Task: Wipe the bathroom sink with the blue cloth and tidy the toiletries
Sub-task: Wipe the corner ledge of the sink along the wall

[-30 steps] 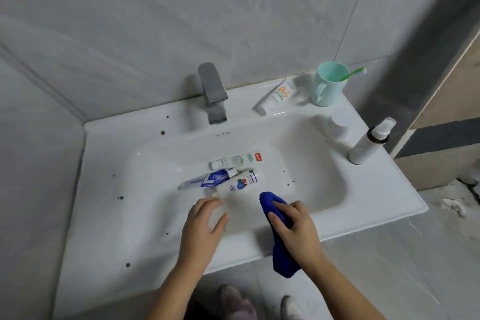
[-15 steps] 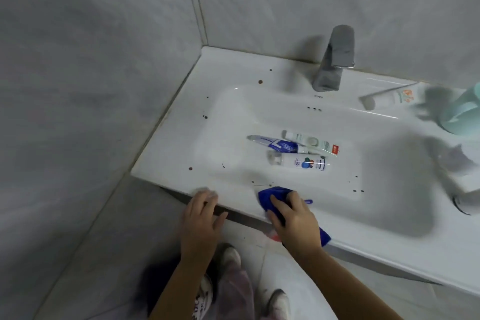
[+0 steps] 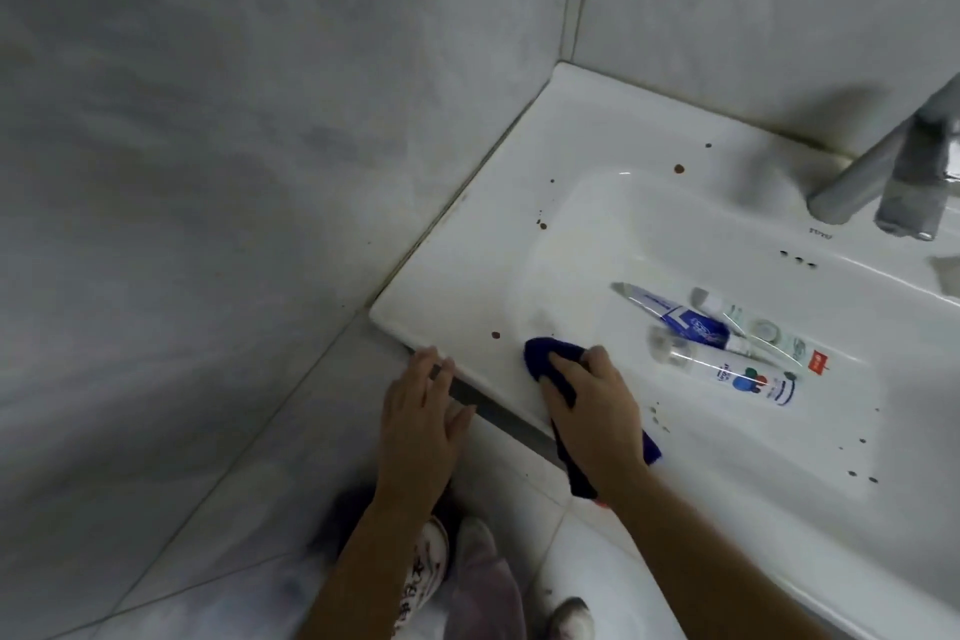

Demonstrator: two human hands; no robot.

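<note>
Nearest the camera, the person's feet [image 3: 457, 566] stand on the pale tiled floor below the sink. Above them the left hand [image 3: 421, 411] lies flat with fingers spread and slightly apart, its fingertips resting on the front edge of the white sink [image 3: 467, 276] near the left corner; it holds nothing. Just to its right, the right hand [image 3: 592, 405] presses palm-down on the blue cloth [image 3: 545, 353], fingers curled over the bunched fabric on the sink's front rim, with a tail of cloth hanging over the edge. Brown spots dot the rim and basin. Farther in, three toiletry tubes [image 3: 727, 348] lie side by side, touching, on the basin floor. Beyond them the grey faucet [image 3: 893, 177] stands at the back rim against the tiled wall.
</note>
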